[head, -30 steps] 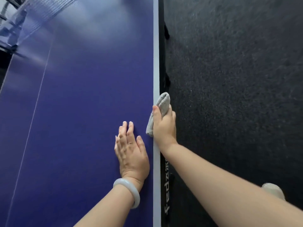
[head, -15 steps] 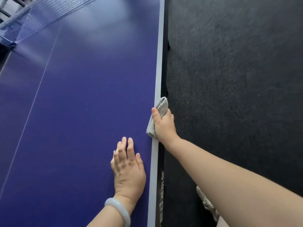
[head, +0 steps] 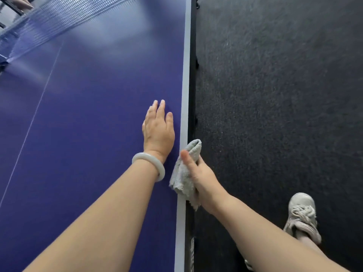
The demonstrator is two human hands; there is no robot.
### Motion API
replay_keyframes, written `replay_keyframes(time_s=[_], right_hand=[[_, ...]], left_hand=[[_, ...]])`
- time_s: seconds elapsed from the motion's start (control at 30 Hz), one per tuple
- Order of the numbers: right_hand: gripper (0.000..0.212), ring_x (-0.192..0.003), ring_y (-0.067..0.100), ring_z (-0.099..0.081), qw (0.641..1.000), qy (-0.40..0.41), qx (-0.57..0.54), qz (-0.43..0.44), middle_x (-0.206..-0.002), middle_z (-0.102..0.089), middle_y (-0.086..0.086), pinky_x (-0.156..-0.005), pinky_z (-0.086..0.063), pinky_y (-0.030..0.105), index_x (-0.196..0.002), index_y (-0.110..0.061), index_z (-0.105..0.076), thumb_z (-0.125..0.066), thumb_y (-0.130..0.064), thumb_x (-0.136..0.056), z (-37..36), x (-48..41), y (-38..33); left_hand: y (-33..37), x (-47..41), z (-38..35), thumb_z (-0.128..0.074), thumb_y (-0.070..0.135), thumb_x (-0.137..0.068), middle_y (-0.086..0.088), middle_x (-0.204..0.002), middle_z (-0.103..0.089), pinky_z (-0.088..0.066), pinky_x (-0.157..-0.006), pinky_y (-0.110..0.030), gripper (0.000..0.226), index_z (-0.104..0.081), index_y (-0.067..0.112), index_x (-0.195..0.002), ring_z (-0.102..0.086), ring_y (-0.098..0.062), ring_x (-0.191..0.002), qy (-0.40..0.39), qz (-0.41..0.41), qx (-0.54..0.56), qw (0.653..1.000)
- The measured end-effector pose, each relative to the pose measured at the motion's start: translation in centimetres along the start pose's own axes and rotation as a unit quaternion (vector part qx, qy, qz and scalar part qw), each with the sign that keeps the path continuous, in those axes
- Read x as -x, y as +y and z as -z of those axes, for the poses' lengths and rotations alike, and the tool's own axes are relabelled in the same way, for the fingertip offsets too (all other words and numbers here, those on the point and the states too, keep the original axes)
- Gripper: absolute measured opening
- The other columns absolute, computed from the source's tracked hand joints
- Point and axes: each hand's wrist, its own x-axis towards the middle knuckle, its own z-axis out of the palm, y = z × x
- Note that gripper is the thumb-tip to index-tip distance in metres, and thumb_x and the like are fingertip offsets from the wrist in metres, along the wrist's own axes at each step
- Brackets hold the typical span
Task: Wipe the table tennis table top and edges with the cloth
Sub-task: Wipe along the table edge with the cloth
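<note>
here the right hand is gripping the grey cloth, thumb on top, pressing it to the white side edge of the table tennis table. the left hand is lying flat and empty on the blue top, bracing. wrapping the cloth over that edge with even pressure is likely working best.
</note>
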Motion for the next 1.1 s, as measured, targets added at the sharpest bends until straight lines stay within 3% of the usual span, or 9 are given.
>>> replay_keyframes(time_s=[0.13,0.27,0.33,0.47,0.57,0.7,0.87,0.97,1.1], right_hand=[[0.06,-0.099,0.019,-0.074,0.973,-0.016,-0.217,-0.072,-0.113,-0.074,0.012,-0.07,-0.06,0.029,-0.119,-0.008,-0.068,-0.045,-0.059,-0.096,1.3,-0.7,-1.2],[0.048,-0.124,0.021,-0.058,0.993,0.115,-0.008,-0.033,-0.138,-0.059,0.007,-0.108,-0.046,0.041,-0.14,-0.021,-0.053,-0.035,-0.049,-0.106,-1.9,-3.8,-1.1],[0.052,-0.132,0.023,-0.051,0.986,0.16,0.047,-0.002,-0.143,-0.054,0.008,-0.115,-0.037,0.042,-0.145,-0.017,-0.048,-0.031,-0.048,-0.106,-2.6,-6.6,-3.3],[0.06,-0.132,0.03,-0.051,0.986,0.152,0.072,0.018,-0.141,-0.056,0.013,-0.113,-0.037,0.046,-0.142,-0.011,-0.05,-0.028,-0.053,-0.105,-1.9,-11.9,-7.2],[0.055,-0.128,0.028,-0.053,0.981,0.16,0.107,-0.002,-0.134,-0.059,0.012,-0.11,-0.038,0.04,-0.133,-0.013,-0.056,-0.027,-0.051,-0.106,-1.8,-9.8,-4.5],[0.033,-0.116,0.02,-0.058,0.973,0.19,0.115,-0.06,-0.117,-0.063,0.002,-0.098,-0.041,0.034,-0.108,-0.036,-0.056,-0.025,-0.044,-0.106,-2.0,-3.4,0.4],[0.058,-0.126,0.033,-0.055,0.97,0.206,0.116,-0.052,-0.133,-0.06,0.019,-0.108,-0.041,0.04,-0.13,-0.005,-0.06,-0.023,-0.043,-0.108,-2.3,-11.8,-6.2],[0.062,-0.126,0.033,-0.055,0.97,0.215,0.111,-0.02,-0.133,-0.061,0.018,-0.109,-0.04,0.043,-0.13,-0.003,-0.06,-0.021,-0.047,-0.108,-2.2,-16.2,-9.6],[0.052,-0.128,0.029,-0.053,0.972,0.194,0.128,-0.011,-0.133,-0.06,0.015,-0.105,-0.039,0.034,-0.133,-0.009,-0.058,-0.022,-0.039,-0.109,-1.9,-12.0,-4.9]], left_hand=[[0.2,-0.5,-1.7,-0.03,0.032,-0.106,0.001,-0.164,-0.018,-0.008,-0.123,-0.039,0.051,-0.027,0.021,-0.156,-0.011,-0.017,-0.151,0.04,0.027,-0.039,0.998],[0.0,-0.4,-1.7,-0.03,0.031,-0.106,0.002,-0.163,-0.019,-0.01,-0.122,-0.042,0.051,-0.026,0.022,-0.155,-0.012,-0.018,-0.15,0.042,0.031,-0.056,0.997],[0.0,-0.4,-1.8,-0.03,0.032,-0.105,0.002,-0.163,-0.019,-0.011,-0.121,-0.044,0.051,-0.026,0.023,-0.155,-0.013,-0.019,-0.15,0.041,0.037,-0.06,0.997],[0.1,-0.3,-1.8,-0.028,0.033,-0.104,0.004,-0.162,-0.02,-0.013,-0.119,-0.045,0.051,-0.027,0.024,-0.154,-0.015,-0.018,-0.148,0.047,0.033,-0.068,0.996],[0.3,-0.3,-1.9,-0.027,0.034,-0.103,0.006,-0.162,-0.018,-0.013,-0.119,-0.045,0.052,-0.026,0.027,-0.154,-0.013,-0.015,-0.148,0.042,0.042,-0.067,0.996],[0.4,-0.2,-1.8,-0.03,0.03,-0.104,0.009,-0.16,-0.019,-0.013,-0.118,-0.044,0.05,-0.028,0.026,-0.153,-0.015,-0.015,-0.146,0.046,0.048,-0.067,0.996],[0.2,0.0,-1.7,-0.03,0.031,-0.103,0.01,-0.16,-0.019,-0.014,-0.117,-0.044,0.051,-0.028,0.027,-0.153,-0.016,-0.015,-0.145,0.043,0.045,-0.07,0.996],[0.2,-0.1,-1.8,-0.029,0.032,-0.102,0.01,-0.16,-0.019,-0.013,-0.118,-0.044,0.052,-0.028,0.027,-0.153,-0.016,-0.013,-0.146,0.043,0.042,-0.074,0.995],[0.3,0.0,-1.8,-0.026,0.033,-0.101,0.01,-0.16,-0.019,-0.015,-0.118,-0.046,0.053,-0.028,0.027,-0.153,-0.017,-0.013,-0.146,0.046,0.037,-0.073,0.996]])
